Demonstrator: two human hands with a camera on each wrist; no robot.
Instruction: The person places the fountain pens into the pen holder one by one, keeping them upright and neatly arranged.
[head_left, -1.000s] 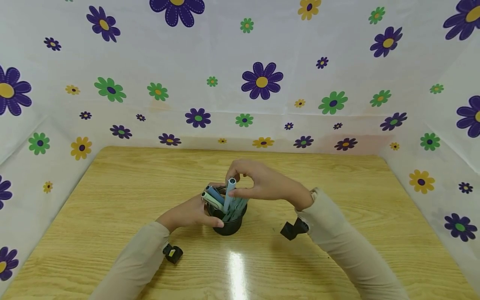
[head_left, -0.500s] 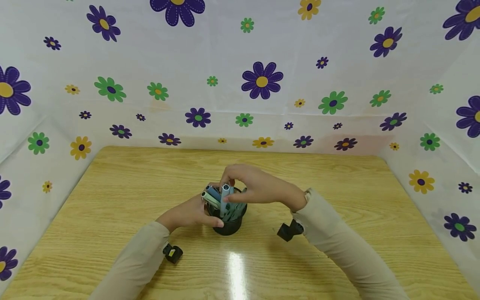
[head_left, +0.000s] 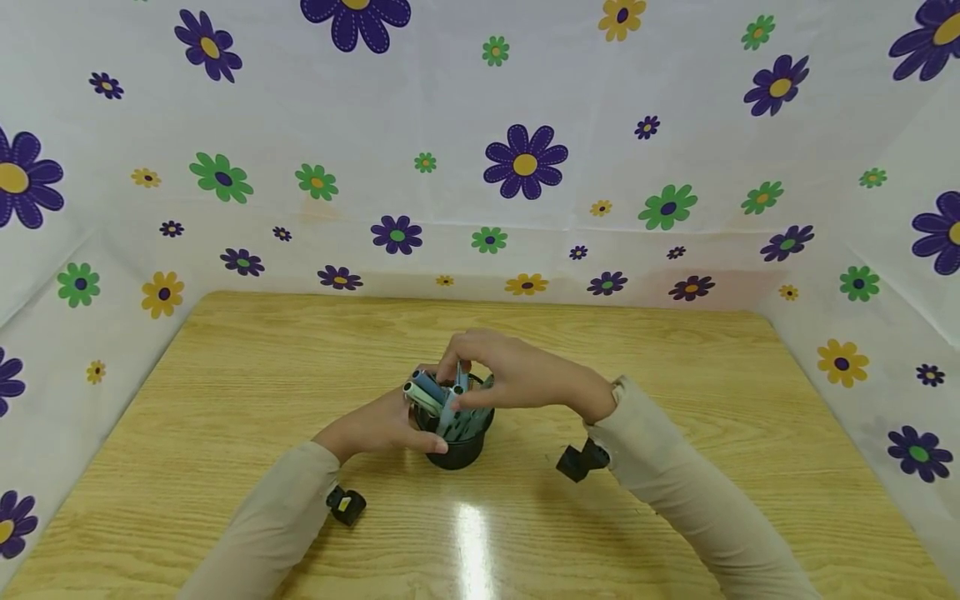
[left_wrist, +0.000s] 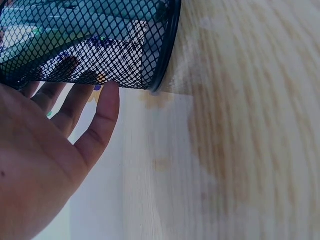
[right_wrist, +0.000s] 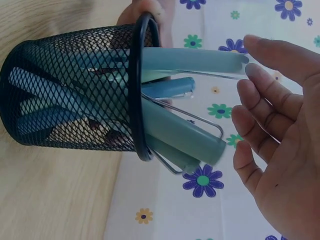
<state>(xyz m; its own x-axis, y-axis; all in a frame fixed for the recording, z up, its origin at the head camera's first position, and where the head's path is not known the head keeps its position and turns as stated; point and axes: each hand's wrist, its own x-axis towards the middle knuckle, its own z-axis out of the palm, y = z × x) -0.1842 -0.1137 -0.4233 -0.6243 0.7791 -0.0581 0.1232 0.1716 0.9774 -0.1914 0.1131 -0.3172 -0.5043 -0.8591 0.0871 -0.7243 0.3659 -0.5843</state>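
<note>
A black mesh pen cup [head_left: 459, 454] stands on the table, holding several pens in blue and green shades. My left hand [head_left: 378, 429] grips its side, thumb in front and fingers behind; the left wrist view shows the fingers [left_wrist: 106, 112] against the mesh. Above the rim, my right hand [head_left: 517, 371] has thumb and index fingertips at the top end of a light blue pen [right_wrist: 200, 59], which they pinch lightly. That pen's lower part is inside the cup. A darker blue pen [head_left: 429, 385] and a pale green pen [head_left: 422, 397] lean towards the left rim.
The wooden table [head_left: 262, 375] extends around the cup. A white cloth [head_left: 450, 100] with printed flowers stands behind and at both sides. Black wrist cameras hang under the left cuff [head_left: 347, 507] and right cuff [head_left: 581, 461].
The light blue pen has gone lower into the cup and leans more. My right hand has shifted slightly left and down with it. The left hand has stayed on the cup.
</note>
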